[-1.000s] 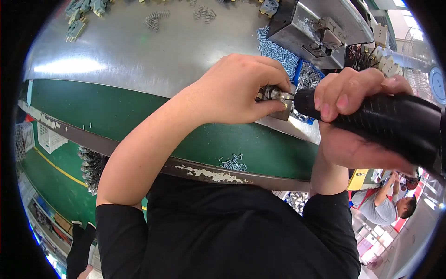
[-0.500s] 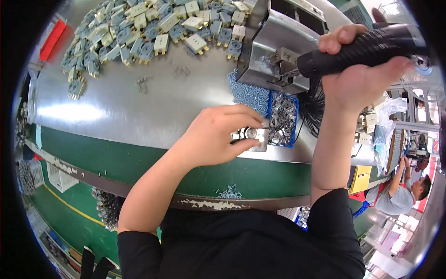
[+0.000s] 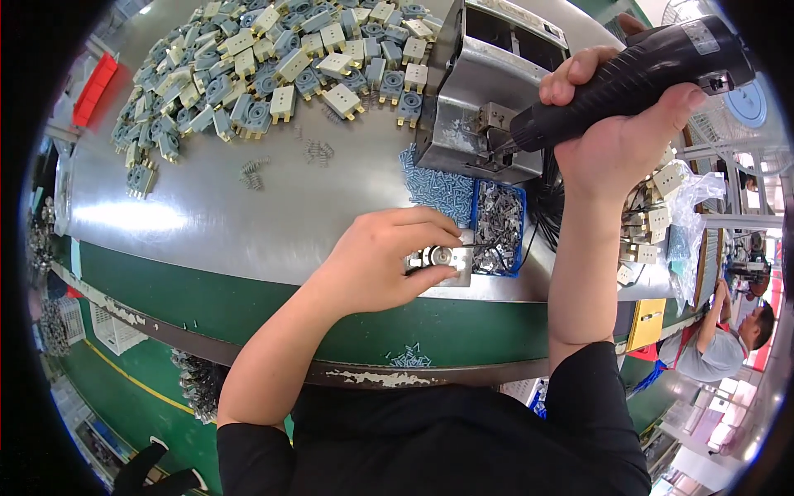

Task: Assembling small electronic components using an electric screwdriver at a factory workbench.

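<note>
My left hand (image 3: 376, 260) is closed by thumb and fingers around a small part with a round centre (image 3: 442, 256). That part sits on a small metal block (image 3: 461, 269) near the table's front edge. My right hand (image 3: 612, 157) grips a black electric screwdriver (image 3: 620, 91), tilted so its tip points down and left. The tip is at the small outlet block (image 3: 496, 117) of a metal screw feeder (image 3: 463, 116); whether a screw is on it I cannot tell. Just beyond my left fingers stands a blue tray (image 3: 519, 248) of small metal pieces, beside a heap of screws (image 3: 434, 182).
Many grey and cream switch housings (image 3: 281, 103) are piled at the back left. Loose springs (image 3: 254, 174) lie on the metal tabletop (image 3: 207, 223). Several screws (image 3: 409, 355) rest on the green front strip. Wired cream parts (image 3: 657, 219) are at right, with a co-worker (image 3: 715, 339) beyond.
The whole view has shifted slightly. The screwdriver's tip stays at the feeder while its body looks a little more tilted. My left hand keeps its hold on the small part.
</note>
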The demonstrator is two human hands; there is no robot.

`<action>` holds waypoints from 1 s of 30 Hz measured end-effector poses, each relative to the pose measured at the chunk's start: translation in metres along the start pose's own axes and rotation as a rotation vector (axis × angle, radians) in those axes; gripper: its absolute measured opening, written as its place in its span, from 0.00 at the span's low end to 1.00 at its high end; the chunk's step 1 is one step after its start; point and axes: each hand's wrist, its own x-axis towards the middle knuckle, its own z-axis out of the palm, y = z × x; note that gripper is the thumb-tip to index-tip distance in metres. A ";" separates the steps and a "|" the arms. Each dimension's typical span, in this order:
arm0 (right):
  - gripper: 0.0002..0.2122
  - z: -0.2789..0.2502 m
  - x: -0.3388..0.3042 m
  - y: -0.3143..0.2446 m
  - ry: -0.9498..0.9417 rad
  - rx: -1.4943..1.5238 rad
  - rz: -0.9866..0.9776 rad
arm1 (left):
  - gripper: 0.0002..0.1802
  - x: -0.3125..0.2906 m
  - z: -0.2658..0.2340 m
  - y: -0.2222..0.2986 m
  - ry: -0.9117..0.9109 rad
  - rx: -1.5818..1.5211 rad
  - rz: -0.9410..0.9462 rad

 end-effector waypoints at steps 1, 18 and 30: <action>0.48 -0.001 -0.001 -0.001 0.002 -0.001 -0.005 | 0.17 0.001 0.001 0.000 -0.002 0.001 0.005; 0.53 0.008 -0.039 -0.039 -0.411 0.395 0.097 | 0.16 -0.004 0.003 -0.005 0.036 0.004 0.037; 0.69 0.058 -0.089 -0.039 -0.392 0.135 0.048 | 0.15 -0.012 0.010 -0.008 0.050 0.016 -0.062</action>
